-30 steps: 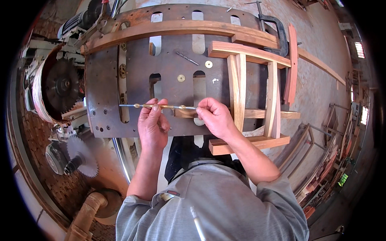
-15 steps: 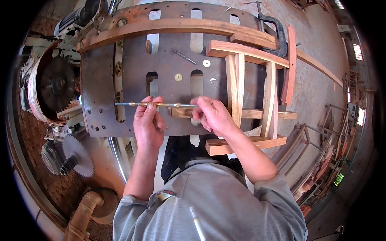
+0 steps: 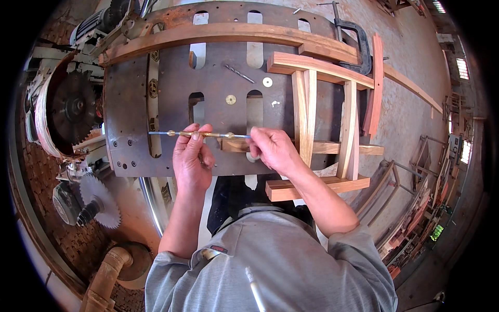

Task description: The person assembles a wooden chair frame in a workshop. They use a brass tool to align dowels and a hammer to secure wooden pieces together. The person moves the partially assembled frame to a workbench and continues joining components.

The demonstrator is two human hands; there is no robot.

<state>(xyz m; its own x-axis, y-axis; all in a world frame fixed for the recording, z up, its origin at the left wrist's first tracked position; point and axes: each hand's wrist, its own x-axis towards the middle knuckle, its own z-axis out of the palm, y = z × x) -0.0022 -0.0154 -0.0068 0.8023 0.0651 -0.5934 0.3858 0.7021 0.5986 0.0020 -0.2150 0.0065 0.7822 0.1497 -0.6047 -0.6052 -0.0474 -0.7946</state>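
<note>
A slim metal rod [image 3: 214, 135] with brass-coloured fittings and silvery ends lies level across both my hands, above the near part of a dark slotted metal table [image 3: 176, 109]. My left hand [image 3: 191, 161] is closed around its middle-left part, thumb on the near side. At the right end, the fingers of my right hand [image 3: 274, 149] are pinched on the silvery tip. Just beyond the rod, two round washers, one brass-coloured [image 3: 231, 100] and one pale [image 3: 267, 82], lie on the table. A twist drill bit [image 3: 239, 74] rests farther back.
A wooden frame [image 3: 307, 114] of joined bars covers the table's right side. Along the back runs a long wooden beam [image 3: 218, 34], with a C-clamp [image 3: 364, 47] at its right end. Toothed saw blades [image 3: 78, 106] stand to the left. Timber frames [image 3: 395, 182] stand at right.
My right hand's fingers have shifted slightly and closed more plainly on the rod's right end. My left hand and the rod have stayed nearly in place.
</note>
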